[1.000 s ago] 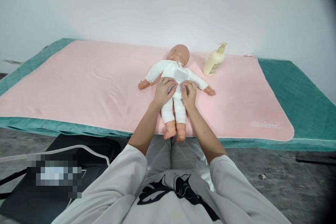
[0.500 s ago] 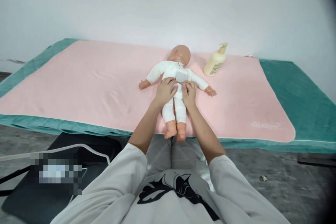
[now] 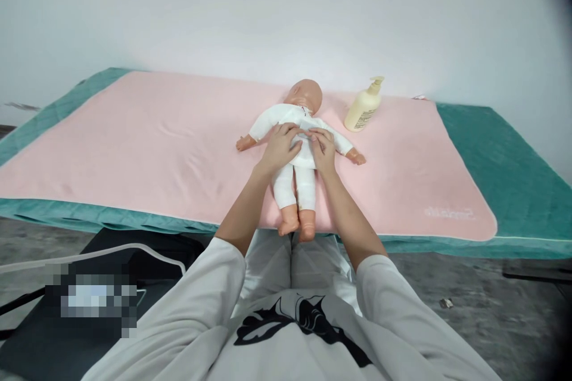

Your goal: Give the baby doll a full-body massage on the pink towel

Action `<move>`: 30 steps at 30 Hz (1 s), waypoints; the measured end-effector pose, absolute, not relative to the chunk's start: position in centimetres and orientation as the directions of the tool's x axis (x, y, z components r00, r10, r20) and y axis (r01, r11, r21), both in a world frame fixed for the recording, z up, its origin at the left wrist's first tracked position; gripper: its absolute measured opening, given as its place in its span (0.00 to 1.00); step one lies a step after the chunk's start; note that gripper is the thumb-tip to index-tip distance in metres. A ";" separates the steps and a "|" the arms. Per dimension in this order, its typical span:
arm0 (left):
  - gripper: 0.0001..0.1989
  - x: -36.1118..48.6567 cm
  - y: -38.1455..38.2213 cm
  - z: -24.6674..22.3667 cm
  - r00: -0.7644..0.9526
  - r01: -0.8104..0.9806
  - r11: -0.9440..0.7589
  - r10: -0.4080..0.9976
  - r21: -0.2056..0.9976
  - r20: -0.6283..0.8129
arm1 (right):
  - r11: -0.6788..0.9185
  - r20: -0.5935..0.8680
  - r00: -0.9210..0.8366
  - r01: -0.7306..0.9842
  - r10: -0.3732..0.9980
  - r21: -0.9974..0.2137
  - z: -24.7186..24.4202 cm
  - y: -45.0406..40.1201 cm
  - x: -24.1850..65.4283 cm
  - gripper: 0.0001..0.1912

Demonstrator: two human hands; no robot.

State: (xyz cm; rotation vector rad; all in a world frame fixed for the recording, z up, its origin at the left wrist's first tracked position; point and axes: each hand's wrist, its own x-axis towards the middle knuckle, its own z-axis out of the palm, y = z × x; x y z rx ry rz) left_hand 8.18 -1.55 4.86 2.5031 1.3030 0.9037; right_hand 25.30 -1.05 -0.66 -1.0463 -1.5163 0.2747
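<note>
A baby doll (image 3: 305, 156) in white covering lies on a pink mat, its bare head away from me and its face turned out of sight. Its arms spread to both sides, and its feet reach the near edge. On the left half of the doll's back, my left hand (image 3: 282, 144) rests with thumb and fingers curled onto the white covering. My right hand (image 3: 325, 147) mirrors it on the right half, thumb and fingers closed on the covering. The fingertips of both hands almost meet at the middle. What lies under the fingers is hidden.
A cream pump bottle (image 3: 363, 108) stands on the pink mat (image 3: 179, 131), right of the doll's head. Green covering (image 3: 513, 172) shows around the mat, against a white wall (image 3: 268, 6). A black chair (image 3: 36, 339) is at lower left, with a blurred-out patch over it.
Both hands have moved slightly up the doll's back towards its head, covering most of the pale patch that showed above them. The view has shifted a little.
</note>
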 end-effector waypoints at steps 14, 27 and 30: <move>0.20 8.8 -0.7 4.8 0.441 0.726 -0.559 0.825 0.401 0.353 | 0.506 0.592 0.123 0.402 0.796 -0.763 -1.1 0.0 25.3 0.23; 0.24 8.8 0.1 5.6 0.425 0.714 -0.570 0.814 0.407 0.396 | 0.567 0.637 0.070 0.388 0.768 -0.726 -0.7 0.8 25.6 0.21; 0.24 9.0 0.4 5.6 0.444 0.711 -0.582 0.807 0.396 0.389 | 0.581 0.642 0.054 0.370 0.765 -0.724 -0.6 1.0 25.7 0.21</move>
